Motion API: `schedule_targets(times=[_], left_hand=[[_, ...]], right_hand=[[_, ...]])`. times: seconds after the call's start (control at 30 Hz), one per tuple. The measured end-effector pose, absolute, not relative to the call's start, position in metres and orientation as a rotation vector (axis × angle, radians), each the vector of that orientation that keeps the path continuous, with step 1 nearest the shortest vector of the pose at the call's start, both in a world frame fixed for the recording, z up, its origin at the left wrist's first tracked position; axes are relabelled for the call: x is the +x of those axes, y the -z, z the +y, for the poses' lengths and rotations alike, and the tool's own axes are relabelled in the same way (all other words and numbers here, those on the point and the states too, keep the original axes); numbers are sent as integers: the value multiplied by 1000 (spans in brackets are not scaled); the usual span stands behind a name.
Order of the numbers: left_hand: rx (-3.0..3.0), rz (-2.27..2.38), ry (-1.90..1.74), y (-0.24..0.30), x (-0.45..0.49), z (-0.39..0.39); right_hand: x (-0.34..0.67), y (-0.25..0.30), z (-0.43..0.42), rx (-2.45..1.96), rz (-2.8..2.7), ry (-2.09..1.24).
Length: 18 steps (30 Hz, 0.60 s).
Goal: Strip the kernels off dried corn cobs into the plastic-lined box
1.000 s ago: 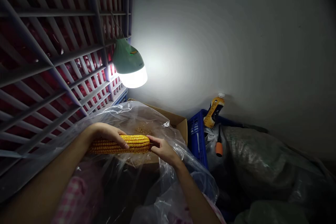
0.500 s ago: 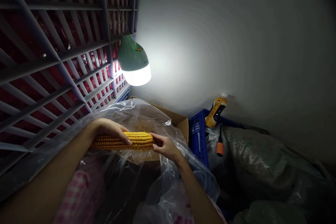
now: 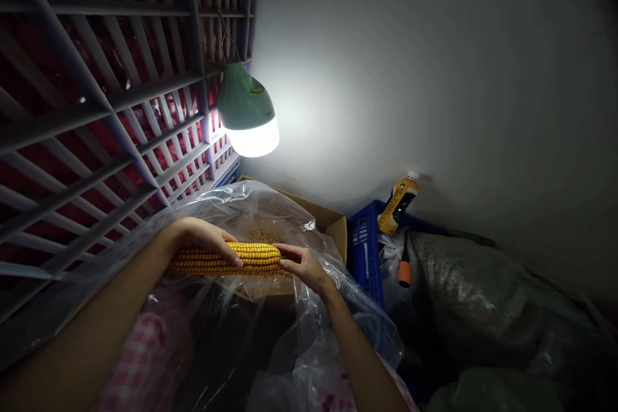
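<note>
An ear of yellow corn point(image 3: 255, 257) lies level across the middle of the view, its kernels in tight rows. My left hand point(image 3: 207, 238) is closed over its left part, thumb along the kernels. At the right end, the thumb and fingers of my right hand point(image 3: 302, 265) pinch the tip. Darker rows run along the underside; whether they belong to a second ear I cannot tell. Below the corn spreads a clear plastic bag point(image 3: 241, 199), with loose kernels point(image 3: 265, 236) showing through it inside a cardboard box point(image 3: 333, 225).
A lit green lamp point(image 3: 247, 100) hangs from a slatted plastic crate point(image 3: 111, 103) on the left. Toward the right are a blue crate point(image 3: 364, 251), a yellow-labelled bottle point(image 3: 398, 205), an orange-handled tool point(image 3: 404, 273) and a bulky sack point(image 3: 473, 290). A pale wall point(image 3: 410, 64) stands behind.
My right fingers have shifted slightly at the corn's tip, with more yellow showing beneath them. My left hand keeps its hold, and the corn has barely moved.
</note>
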State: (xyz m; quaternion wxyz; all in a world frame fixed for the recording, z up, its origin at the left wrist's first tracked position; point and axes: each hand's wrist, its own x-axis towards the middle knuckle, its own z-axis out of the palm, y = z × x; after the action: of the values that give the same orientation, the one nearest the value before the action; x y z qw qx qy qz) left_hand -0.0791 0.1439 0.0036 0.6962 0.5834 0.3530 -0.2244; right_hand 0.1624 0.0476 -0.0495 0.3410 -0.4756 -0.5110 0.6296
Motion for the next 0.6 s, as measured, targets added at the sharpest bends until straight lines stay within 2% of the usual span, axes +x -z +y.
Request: schedule_targets(times=[0.37,0.6], left_hand=[[1247,777,531,0,-82,146],[1305,809,509,-1,-81,146]], right_hand=[[150,61,46,-1293,-1230,-1555],[158,50,49,-1247,-1222,-1658]])
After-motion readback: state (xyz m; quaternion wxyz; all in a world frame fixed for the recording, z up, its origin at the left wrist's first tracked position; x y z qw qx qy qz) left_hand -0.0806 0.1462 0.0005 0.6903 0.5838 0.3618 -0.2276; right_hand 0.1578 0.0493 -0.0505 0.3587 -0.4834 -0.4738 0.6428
